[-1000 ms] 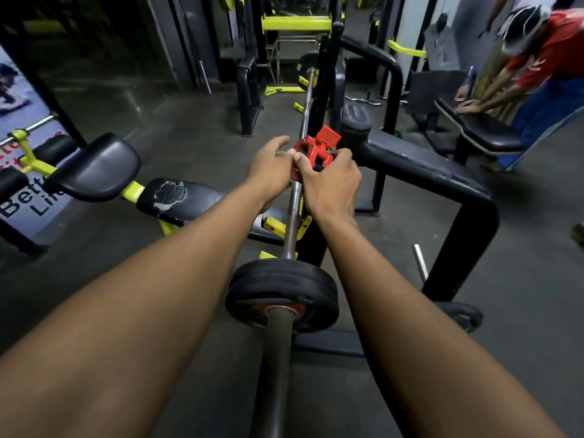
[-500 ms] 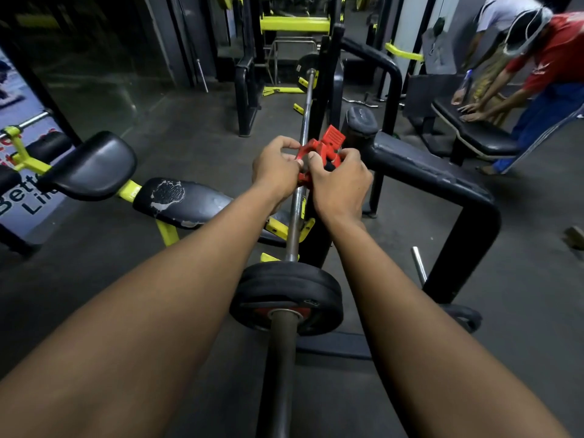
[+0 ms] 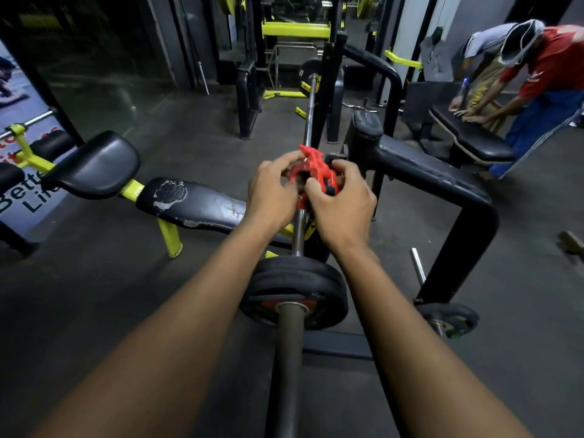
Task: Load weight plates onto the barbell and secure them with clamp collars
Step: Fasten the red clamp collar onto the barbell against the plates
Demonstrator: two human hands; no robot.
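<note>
A dim gym room with a dark grey floor [image 3: 94, 311], scuffed and dusty in places. At left, a yellow-framed bench [image 3: 192, 203] carries a worn black pad with peeling patches, and a rounded black headrest pad [image 3: 94, 164] stands beside it. A printed poster [image 3: 19, 197] leans at the far left edge, below dark glass panels [image 3: 94, 58]. A thick black tubular frame [image 3: 442, 188] bends across the right side. Behind, black and yellow racks [image 3: 297, 30] fill the back wall. At right, a black padded bench [image 3: 471, 140] stands near a pale grey wall [image 3: 420, 26], with two people [image 3: 543, 77] bending over it.
</note>
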